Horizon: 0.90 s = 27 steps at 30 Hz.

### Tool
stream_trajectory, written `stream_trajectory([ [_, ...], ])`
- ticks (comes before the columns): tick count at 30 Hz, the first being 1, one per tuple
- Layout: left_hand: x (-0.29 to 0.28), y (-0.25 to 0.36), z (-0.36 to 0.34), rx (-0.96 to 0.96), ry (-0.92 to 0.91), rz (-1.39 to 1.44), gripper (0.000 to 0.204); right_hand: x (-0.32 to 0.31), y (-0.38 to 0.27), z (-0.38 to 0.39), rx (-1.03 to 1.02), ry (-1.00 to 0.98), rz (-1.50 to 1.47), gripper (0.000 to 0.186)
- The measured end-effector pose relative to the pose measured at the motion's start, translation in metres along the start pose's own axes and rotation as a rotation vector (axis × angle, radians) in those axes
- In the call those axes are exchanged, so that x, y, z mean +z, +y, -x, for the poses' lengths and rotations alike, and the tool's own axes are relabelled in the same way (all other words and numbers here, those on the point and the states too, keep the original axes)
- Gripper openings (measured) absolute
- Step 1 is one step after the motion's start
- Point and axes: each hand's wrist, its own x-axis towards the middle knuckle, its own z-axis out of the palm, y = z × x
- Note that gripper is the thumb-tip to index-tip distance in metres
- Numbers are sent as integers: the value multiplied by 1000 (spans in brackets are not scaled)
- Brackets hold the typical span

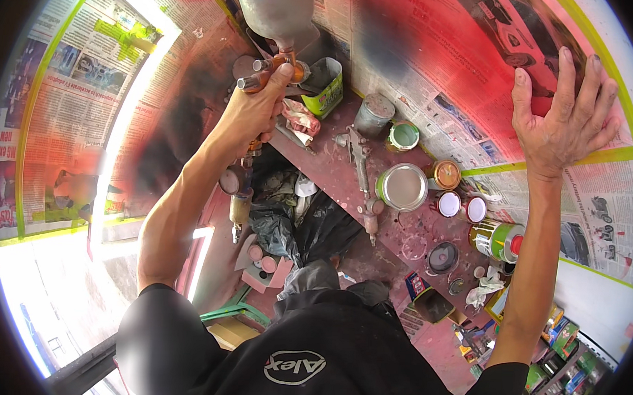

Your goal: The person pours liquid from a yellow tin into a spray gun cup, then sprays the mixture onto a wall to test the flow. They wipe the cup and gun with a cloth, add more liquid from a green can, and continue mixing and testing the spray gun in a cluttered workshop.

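Note:
My left hand [258, 112] is closed round the handle of a spray gun [277, 11], raised over the far left of the bench. A grey cup sits on top of the gun, and its orange-brown metal fittings show by my thumb. The handle is partly hidden by my fingers. At the right, my right hand [565, 117] is open, fingers spread over the newspaper [473, 70] that covers the wall. The paper there is sprayed red and black. Whether the palm presses on it I cannot tell. Between my arms, a second spray gun [361, 173] lies on the red-stained bench [332, 173].
Along the wall stand a metal can [374, 115], a green-filled tin [403, 135], a large round tin [403, 187] and a tipped paint can [504, 241]. A green-yellow container [326, 91] is behind my left hand. Black plastic [275, 227] lies nearer. Bright light glares at left.

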Motion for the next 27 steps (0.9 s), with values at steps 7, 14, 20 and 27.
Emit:
stream_trajectory([
  [7, -3, -8, -3, 56, -3, -19, 57, -2, 0, -1, -11, -11, -9, 62],
  [14, -3, -11, 1, 101, -1, -29, 55, -6, -2, -5, -25, -39, 0, 63],
  [20, -6, -9, -5, 135, -34, -37, 65, -7, 0, -1, -19, -69, 1, 64],
  [27, -6, -21, -13, 157, -46, -66, 59, -8, -1, -4, -45, -60, -7, 64],
])
